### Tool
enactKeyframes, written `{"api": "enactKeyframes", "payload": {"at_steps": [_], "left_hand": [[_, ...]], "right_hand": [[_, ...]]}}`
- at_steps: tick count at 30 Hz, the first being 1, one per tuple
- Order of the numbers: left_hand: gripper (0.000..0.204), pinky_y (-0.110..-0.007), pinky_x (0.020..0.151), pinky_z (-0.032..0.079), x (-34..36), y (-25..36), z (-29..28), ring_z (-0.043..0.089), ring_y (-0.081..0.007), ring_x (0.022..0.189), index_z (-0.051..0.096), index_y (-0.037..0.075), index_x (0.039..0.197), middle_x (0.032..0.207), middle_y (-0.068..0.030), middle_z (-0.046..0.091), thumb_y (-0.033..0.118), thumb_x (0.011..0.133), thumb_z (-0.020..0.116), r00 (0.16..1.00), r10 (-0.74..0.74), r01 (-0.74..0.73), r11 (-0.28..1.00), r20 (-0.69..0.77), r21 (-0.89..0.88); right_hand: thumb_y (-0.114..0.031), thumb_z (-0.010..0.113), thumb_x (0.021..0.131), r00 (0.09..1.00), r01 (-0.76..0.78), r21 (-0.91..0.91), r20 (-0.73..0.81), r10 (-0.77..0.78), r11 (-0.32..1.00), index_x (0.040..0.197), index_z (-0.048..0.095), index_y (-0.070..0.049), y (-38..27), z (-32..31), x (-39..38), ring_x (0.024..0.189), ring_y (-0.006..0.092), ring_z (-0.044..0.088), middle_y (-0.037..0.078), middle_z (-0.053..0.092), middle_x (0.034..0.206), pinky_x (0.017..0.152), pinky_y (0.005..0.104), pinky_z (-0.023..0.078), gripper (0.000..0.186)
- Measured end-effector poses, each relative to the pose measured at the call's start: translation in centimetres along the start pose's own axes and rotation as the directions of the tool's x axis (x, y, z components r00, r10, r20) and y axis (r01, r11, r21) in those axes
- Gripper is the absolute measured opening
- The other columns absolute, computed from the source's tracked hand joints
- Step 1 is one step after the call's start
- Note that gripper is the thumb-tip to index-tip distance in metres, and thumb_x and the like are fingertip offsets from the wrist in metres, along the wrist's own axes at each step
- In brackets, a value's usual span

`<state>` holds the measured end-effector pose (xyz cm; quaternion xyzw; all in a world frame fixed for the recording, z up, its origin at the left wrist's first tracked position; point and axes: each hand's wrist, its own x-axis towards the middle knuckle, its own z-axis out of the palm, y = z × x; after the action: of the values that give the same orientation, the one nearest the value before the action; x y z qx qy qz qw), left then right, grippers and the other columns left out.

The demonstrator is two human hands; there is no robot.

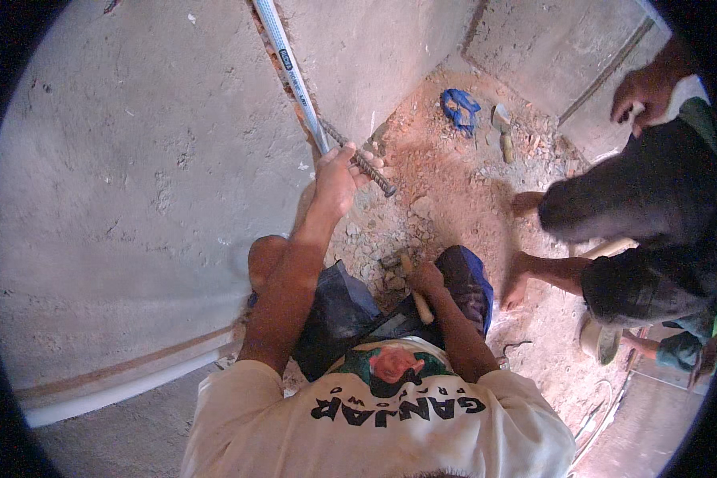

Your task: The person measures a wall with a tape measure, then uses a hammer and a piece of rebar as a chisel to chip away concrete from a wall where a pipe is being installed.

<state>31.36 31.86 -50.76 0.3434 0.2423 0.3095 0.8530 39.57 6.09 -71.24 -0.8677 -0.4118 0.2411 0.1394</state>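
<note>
My left hand is closed around a ribbed steel rod, its blunt end pointing down and right toward the floor. Just above that hand, the lower end of a light blue-grey plastic pipe meets my fingers; whether they also grip it I cannot tell. The pipe runs up along a chipped groove in the grey wall. Low between my knees, my right hand is wrapped around the wooden handle of a hammer. The hammer's dark head lies close to the rubble and is partly hard to make out.
Broken rubble covers the floor in the corner. A trowel and a crumpled blue plastic bag lie farther off. Another person's leg is close on my right, with a bucket behind. A white pipe follows the left wall's base.
</note>
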Motion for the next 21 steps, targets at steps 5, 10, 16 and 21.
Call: {"api": "enactKeyframes", "payload": {"at_steps": [5,10,16,21], "left_hand": [[0.016,-0.048,0.085,0.052,1.3,0.6,-0.4,0.063,-0.0335,0.091,0.049,0.002,0.096,0.091,-0.0162,0.061,0.018,0.094,0.053,0.998,0.013,-0.017,0.998,-0.066,-0.063],[0.017,-0.048,0.086,0.052,2.9,1.1,-1.5,0.063,-0.0341,0.092,0.048,0.001,0.098,0.092,-0.017,0.059,0.017,0.095,0.052,0.996,0.041,-0.053,0.986,-0.076,-0.157],[0.018,-0.05,0.086,0.052,4.0,1.5,-1.2,0.062,-0.035,0.093,0.045,-0.002,0.1,0.093,-0.0185,0.058,0.016,0.097,0.048,0.991,0.063,-0.086,0.977,-0.118,-0.197],[0.018,-0.051,0.09,0.051,4.9,0.3,-2.4,0.063,-0.0351,0.096,0.05,-0.002,0.098,0.095,-0.0211,0.063,0.016,0.094,0.053,0.995,0.074,-0.084,0.98,-0.061,-0.18]], "right_hand": [[-0.04,0.06,0.081,0.937,0.056,-0.033,0.347,-0.041,0.998,0.117,0.054,0.002,0.1,0.5,2.7,0.104,0.0425,0.058,0.027,0.061,0.109,0.089,0.0471,0.047,0.056],[-0.041,0.063,0.08,0.937,0.117,-0.071,0.339,-0.087,0.991,0.112,0.056,-0.001,3.0,4.9,4.8,0.103,0.0445,0.058,0.027,0.061,0.108,0.086,0.0483,0.048,0.052],[-0.038,0.059,0.082,0.884,0.198,-0.115,0.45,-0.126,0.973,0.113,0.058,-0.005,3.3,4.2,4.5,0.097,0.0442,0.06,0.024,0.064,0.104,0.082,0.0494,0.049,0.045],[-0.042,0.058,0.083,0.93,0.005,0.012,0.367,-0.009,1.0,0.098,0.065,-0.007,4.7,6.0,4.6,0.087,0.0373,0.065,0.021,0.067,0.093,0.077,0.0456,0.05,0.039]]}}
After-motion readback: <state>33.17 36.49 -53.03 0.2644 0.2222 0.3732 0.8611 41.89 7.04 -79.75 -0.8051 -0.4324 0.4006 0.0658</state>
